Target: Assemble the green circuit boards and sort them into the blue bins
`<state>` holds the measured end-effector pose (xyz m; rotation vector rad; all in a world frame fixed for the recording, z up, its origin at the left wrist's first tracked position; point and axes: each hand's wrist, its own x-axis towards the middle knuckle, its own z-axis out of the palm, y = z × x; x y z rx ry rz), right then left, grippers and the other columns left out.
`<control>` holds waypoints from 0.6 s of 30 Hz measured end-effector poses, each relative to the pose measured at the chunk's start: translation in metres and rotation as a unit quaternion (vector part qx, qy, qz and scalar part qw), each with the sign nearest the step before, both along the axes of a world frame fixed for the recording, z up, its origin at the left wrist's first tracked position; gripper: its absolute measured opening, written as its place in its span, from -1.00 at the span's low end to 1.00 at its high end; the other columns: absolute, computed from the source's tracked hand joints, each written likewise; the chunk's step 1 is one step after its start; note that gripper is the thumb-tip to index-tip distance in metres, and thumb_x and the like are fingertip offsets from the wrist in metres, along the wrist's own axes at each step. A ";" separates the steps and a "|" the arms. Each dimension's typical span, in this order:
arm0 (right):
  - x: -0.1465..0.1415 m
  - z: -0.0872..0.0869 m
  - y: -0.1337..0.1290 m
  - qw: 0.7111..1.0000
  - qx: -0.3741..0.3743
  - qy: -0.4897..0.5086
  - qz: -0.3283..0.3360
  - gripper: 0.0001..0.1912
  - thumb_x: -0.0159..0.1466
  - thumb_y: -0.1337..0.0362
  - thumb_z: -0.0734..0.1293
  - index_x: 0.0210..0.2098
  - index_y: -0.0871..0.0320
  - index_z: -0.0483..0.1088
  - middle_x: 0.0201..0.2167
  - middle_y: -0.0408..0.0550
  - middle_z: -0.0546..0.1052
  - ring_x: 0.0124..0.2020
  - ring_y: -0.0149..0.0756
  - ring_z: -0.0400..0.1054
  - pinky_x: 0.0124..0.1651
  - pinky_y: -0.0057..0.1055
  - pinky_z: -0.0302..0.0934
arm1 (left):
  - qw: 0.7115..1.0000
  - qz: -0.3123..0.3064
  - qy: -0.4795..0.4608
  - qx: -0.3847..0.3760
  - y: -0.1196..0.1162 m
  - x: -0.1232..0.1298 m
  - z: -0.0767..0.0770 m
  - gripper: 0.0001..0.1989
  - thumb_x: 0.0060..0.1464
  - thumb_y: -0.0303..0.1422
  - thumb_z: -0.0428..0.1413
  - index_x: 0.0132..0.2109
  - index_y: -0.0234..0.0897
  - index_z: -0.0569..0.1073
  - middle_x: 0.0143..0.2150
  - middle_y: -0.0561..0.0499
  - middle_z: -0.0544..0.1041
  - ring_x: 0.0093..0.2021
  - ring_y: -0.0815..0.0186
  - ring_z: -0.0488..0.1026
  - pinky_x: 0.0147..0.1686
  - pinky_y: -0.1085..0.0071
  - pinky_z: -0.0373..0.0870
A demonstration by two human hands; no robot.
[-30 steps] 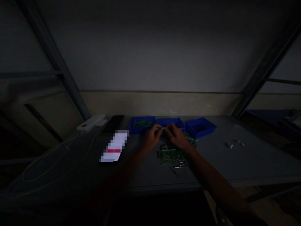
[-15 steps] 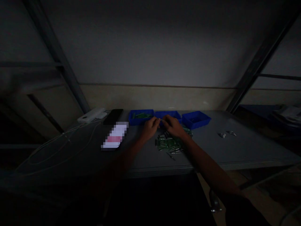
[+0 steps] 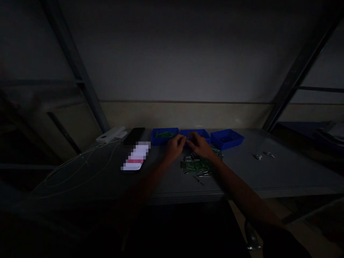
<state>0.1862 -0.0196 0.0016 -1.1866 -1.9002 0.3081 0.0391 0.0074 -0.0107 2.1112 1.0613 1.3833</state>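
Note:
My left hand [image 3: 175, 146] and my right hand [image 3: 199, 146] meet just in front of the middle blue bin [image 3: 206, 137], over the table. Both have their fingers closed in a pinch, with the tips close together. Whatever small piece lies between them is too dark and tiny to name. Below my right hand spreads a pile of green and silvery metal pieces [image 3: 197, 165], partly covered by that hand and forearm. One thin metal piece [image 3: 199, 180] lies apart at the near side of the pile.
The left blue bin [image 3: 154, 142] holds green pieces; a right blue bin [image 3: 228, 143] stands beside the middle one. A lit phone [image 3: 137, 156], a black flat object [image 3: 134, 136] and a white power strip [image 3: 111, 135] with cables lie left. Two small metallic pieces [image 3: 258, 157] lie right.
The whole view has shifted slightly, so everything sits a little further right and lower. My hands stay close together in front of the middle bin, fingers still pinched.

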 end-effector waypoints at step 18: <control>0.003 0.001 0.004 0.998 0.007 -0.036 -0.048 -0.66 0.29 0.13 0.08 -0.44 0.19 0.33 -0.59 -0.14 0.37 -0.52 -0.38 0.24 -0.42 -0.47 0.02 | 0.999 -0.021 -0.011 0.025 -0.004 0.000 0.002 -0.87 0.07 -0.31 0.00 -0.28 -0.27 0.37 -0.35 0.02 0.48 -0.33 0.36 0.41 -0.29 0.47 0.31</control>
